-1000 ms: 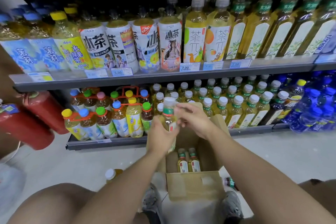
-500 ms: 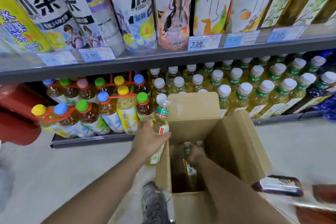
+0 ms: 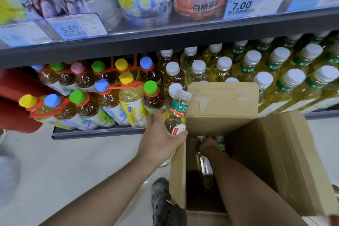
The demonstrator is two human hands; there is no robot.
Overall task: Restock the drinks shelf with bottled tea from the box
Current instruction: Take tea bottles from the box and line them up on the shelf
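Observation:
My left hand (image 3: 161, 141) grips a yellow tea bottle (image 3: 177, 113) with a white cap and green neck band, held upright just left of the open cardboard box (image 3: 222, 108). My right hand (image 3: 209, 146) is down inside the box, fingers wrapped over the top of a bottle in the box (image 3: 201, 163); a second boxed bottle (image 3: 221, 142) stands beside it. Behind the box, the bottom shelf (image 3: 95, 132) carries rows of matching white-capped tea bottles (image 3: 253, 64).
Bottles with coloured caps in orange carriers (image 3: 102, 93) fill the left of the bottom shelf. The upper shelf (image 3: 165, 35) with large bottles and price tags hangs overhead. Red cylinders (image 3: 16, 108) lie at the left. My shoe (image 3: 161, 198) is beside the box on the pale floor.
My head has moved closer to the shelf and box. My right hand has let go of the held bottle and gone down into the box; the left hand keeps holding the bottle.

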